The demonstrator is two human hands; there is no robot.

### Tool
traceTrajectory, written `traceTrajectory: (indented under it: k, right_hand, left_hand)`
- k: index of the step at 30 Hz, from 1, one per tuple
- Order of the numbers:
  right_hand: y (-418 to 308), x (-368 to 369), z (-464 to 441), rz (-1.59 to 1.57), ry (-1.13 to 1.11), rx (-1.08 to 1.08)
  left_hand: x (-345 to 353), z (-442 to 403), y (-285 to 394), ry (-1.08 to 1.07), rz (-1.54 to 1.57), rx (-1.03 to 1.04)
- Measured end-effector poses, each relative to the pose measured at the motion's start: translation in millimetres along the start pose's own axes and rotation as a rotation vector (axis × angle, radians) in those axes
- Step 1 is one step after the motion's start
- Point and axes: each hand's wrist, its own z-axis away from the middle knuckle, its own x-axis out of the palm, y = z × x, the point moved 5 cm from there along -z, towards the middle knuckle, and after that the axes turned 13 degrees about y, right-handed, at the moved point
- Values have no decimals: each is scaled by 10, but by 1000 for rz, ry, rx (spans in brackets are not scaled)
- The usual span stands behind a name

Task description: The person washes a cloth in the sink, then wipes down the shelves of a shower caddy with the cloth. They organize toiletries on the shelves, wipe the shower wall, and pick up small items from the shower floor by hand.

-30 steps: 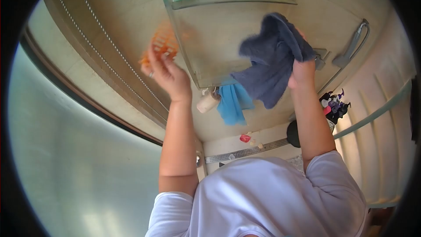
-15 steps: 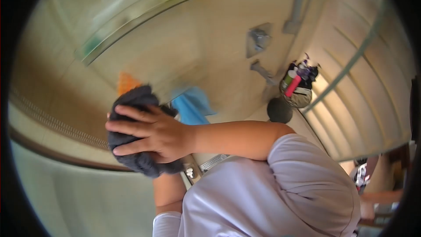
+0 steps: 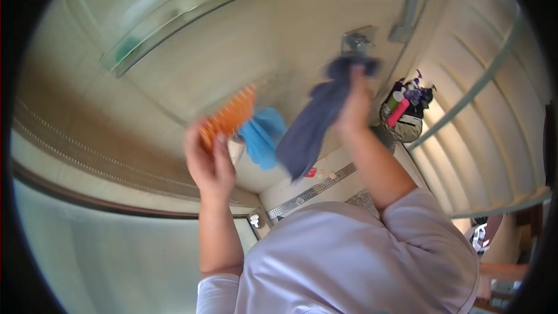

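My left hand [image 3: 209, 163] is closed on an orange ridged item [image 3: 232, 113], whose exact kind I cannot make out. My right hand [image 3: 356, 102] grips a dark grey cloth [image 3: 317, 122] by its upper end, and the rest hangs down to the left, smeared by motion. The cloth's top partly covers the shower tap [image 3: 361, 39] on the wall. Beyond my left hand a light blue cloth [image 3: 264, 136] hangs low by the tiled wall, with a small white object [image 3: 235, 148] beside it.
A glass shelf [image 3: 192, 20] runs along the wall at upper left. The hand shower [image 3: 410, 14] hangs at upper right. Below it a basket [image 3: 404, 119] holds several bottles. A drain strip [image 3: 314, 191] crosses the floor. Glass panels [image 3: 116, 244] stand at lower left.
My right hand has swung right and up with the dark grey cloth, off the left side. My left hand, formerly hidden behind the cloth, now shows with the orange item raised.
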Motion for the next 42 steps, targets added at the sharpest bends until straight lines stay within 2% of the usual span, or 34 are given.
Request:
traceTrajectory:
  k: [1, 2, 3, 5, 6, 7, 12, 16, 18, 24, 27, 30, 31, 34, 36, 37, 39, 41, 42]
  right_hand:
    - [-220, -75, 6, 20, 100, 13]
    - [-268, -243, -173, -88, 52, -16]
    - [-272, -411, -327, -198, 6, -46]
    - [-300, -616, -408, -120, 39, -89]
    - [-316, -686, -413, -87, 54, -115]
    - [-299, -741, -423, -82, 59, -83]
    - [-264, -902, -344, -31, 108, -18]
    - [-130, -1009, -395, -10, 115, 66]
    - [-52, -984, -368, 33, 97, 112]
    - [229, -827, -298, 157, -22, 157]
    - [291, -704, -218, 136, -102, 218]
    - [329, -634, -223, 119, -141, 245]
    - [351, -610, -225, 125, -148, 247]
    - [203, -263, -79, 109, -376, 107]
    - [106, 114, 186, 51, -401, -30]
    - [133, 284, 310, 23, -410, -102]
    - [263, 608, 450, 48, -660, -217]
    - [465, 996, 710, 327, -825, -998]
    - [649, 1135, 885, 443, -955, -1117]
  left_hand:
    - [1, -195, 24, 95, -25, 44]
    - [100, -390, 100, 112, 49, -4]
    - [148, -500, 67, 94, 11, -125]
    - [314, -586, -154, 33, -1, -334]
    - [390, -594, -333, 12, -32, -347]
    - [468, -571, -494, 2, -47, -446]
    - [706, -546, -739, -182, -342, -368]
    - [743, -527, -898, -465, -654, -361]
    - [760, -528, -865, -544, -817, -305]
    - [793, -584, -717, -833, -1027, -279]
    - [738, -629, -754, -809, -993, -328]
    - [506, -708, -562, -523, -948, -286]
    - [373, -715, -447, -387, -836, -276]
    - [-162, -639, -174, 43, -530, -239]
    - [-552, -442, -204, 354, -350, -213]
    - [-609, -392, -286, 358, -376, -203]
    - [-599, -327, -482, 366, -422, -182]
    - [-520, -250, -706, 244, -373, -270]
    - [-474, -227, -778, 184, -346, -306]
